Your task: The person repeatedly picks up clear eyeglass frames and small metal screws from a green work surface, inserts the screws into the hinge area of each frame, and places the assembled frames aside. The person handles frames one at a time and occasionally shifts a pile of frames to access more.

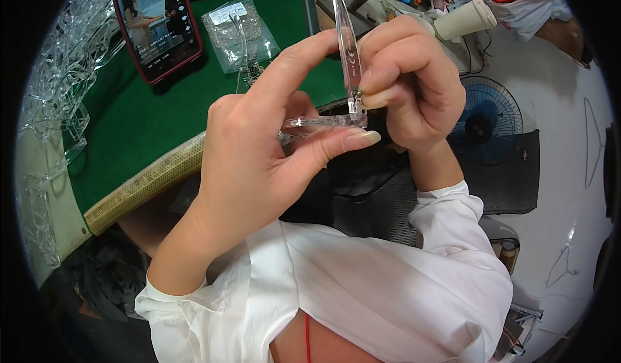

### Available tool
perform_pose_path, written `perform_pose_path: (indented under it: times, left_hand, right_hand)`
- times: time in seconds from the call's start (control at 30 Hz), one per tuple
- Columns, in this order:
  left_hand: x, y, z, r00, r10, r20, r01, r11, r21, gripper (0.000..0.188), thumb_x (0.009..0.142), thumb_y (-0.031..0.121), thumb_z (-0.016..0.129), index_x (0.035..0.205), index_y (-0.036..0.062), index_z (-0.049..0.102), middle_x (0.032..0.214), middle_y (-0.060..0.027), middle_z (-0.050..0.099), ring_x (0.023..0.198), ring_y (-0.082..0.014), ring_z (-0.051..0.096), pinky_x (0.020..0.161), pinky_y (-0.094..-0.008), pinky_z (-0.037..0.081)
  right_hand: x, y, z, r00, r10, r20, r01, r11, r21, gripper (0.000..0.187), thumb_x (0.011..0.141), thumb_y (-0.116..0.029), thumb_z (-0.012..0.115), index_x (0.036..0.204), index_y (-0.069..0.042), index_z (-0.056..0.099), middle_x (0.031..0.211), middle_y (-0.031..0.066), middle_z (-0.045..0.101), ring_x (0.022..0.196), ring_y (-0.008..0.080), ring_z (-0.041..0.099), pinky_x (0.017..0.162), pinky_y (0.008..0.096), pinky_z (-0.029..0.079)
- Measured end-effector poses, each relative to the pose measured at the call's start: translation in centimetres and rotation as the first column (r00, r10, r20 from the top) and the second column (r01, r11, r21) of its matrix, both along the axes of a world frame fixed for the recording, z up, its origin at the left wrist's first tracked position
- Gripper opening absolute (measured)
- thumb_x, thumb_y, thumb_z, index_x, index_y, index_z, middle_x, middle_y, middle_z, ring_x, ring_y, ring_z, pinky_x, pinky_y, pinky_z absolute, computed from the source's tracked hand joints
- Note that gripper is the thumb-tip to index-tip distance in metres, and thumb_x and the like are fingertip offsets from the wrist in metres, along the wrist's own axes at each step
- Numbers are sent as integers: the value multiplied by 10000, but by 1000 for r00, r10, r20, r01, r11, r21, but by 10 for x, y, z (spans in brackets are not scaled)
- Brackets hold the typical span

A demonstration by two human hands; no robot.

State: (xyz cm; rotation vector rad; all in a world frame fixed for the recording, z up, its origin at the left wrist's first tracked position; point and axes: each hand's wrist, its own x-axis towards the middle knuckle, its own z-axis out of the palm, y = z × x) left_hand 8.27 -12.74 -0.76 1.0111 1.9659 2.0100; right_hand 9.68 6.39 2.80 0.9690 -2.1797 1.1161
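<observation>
A clear plastic eyeglass frame (349,55) is raised above the front edge of the green table, one temple arm pointing up and away from me. My left hand (249,140) grips its front part, thumb below and index finger reaching to the upright temple. At the hinge corner, the thumb and index finger of my right hand (417,81) are pinched together. Whatever sits between those fingertips is too small or hidden to make out. The frame's other temple stretches over a clear plastic bag (229,39) of tiny metal-looking bits; a small cluster of bits (254,73) shows beside it.
Many clear eyeglass frames (55,98) are heaped along the left. A phone (158,26) playing a video lies on the green tabletop (116,130), which has a yellow front edge strip (145,182). Rightward are a whitish cup (466,20), assorted tools and a fan (485,120).
</observation>
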Motion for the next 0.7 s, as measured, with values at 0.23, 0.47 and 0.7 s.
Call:
perform_pose_path:
  times: [0.23,0.47,0.7]
  left_hand:
    - [-3,-4,2,982,52,-182,-72,991,-109,709,705,71,781,1332,-8,460,964,-106,682,661,-76,614,591,-194,462]
    - [-2,-1,3,1000,-19,5,19,1000,10,693,710,37,754,1334,-9,456,938,-75,687,648,-76,607,584,-195,467]
    - [-4,2,-1,999,-39,24,36,995,96,681,718,23,726,1339,-6,450,909,-77,675,614,-68,587,546,-186,460]
  right_hand:
    - [1,0,-2,994,-4,109,13,997,-76,109,745,-2,702,814,-7,618,755,49,599,655,120,541,531,209,401]
    - [0,0,1,995,-4,103,11,997,-73,97,743,3,697,807,-10,625,757,43,598,658,107,536,506,198,377]
    - [3,-3,5,992,-51,112,58,996,-62,82,747,-6,692,799,-14,629,750,39,597,655,100,533,501,198,372]
